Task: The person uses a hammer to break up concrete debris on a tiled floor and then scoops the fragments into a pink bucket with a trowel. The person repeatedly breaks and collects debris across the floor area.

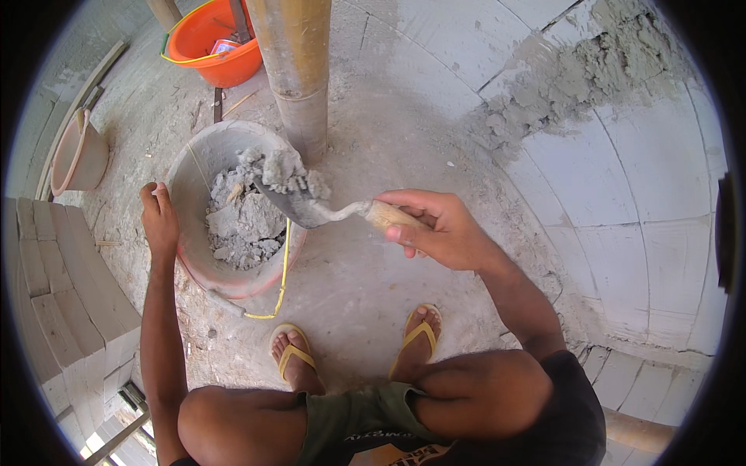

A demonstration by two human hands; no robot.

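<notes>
At the centre of the frame, a person's right hand [449, 227] grips a trowel [342, 212] by its wooden handle [395, 218], the blade heaped with grey, mortar-like mix [283, 170] above a bucket [191, 233] at centre left. The left hand [161, 224] is at the bucket's left rim; whether it clasps the rim cannot be told. Good handling likely means keeping the blade level, letting loose lumps fall back inside, steadying the rim, and lifting clear of the yellow cord [285, 264] hanging at the bucket's right side.
</notes>
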